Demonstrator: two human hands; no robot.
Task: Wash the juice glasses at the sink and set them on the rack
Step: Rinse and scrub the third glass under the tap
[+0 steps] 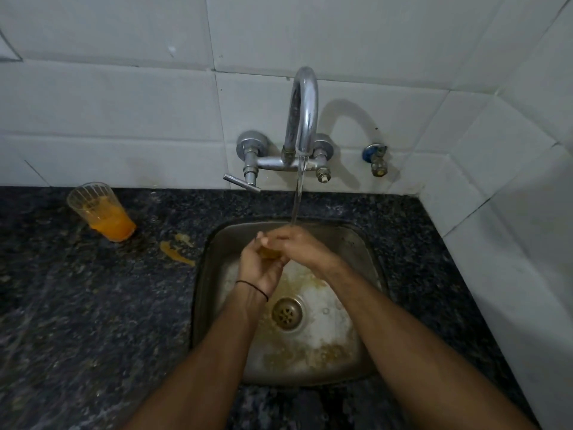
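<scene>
Head view. Both hands meet over the steel sink (217,243), directly under the stream of water (297,200) falling from the curved tap (305,110). The left hand (260,268) is curled around a small glass (269,253), of which only an orange-tinted patch shows between the fingers. The right hand (297,243) lies across the top of that glass, fingers bent over it and touching the left hand; the water lands on the right hand's fingers. Whether the right hand clamps the glass or only rubs it cannot be told. A thin black band (251,288) circles the left wrist.

The sink floor holds foamy water with orange residue around the drain (286,313).

A second glass (100,211) stands on the dark speckled counter (77,305) to the left of the sink, well apart from the hands, near the tiled wall (124,103). It holds orange juice in its lower part. An orange spill (176,251) lies on the counter between this glass and the sink rim.

A lever handle (242,183) projects from the tap's left valve. A small blue-capped valve (375,159) is mounted on the wall to the right of the tap.
</scene>
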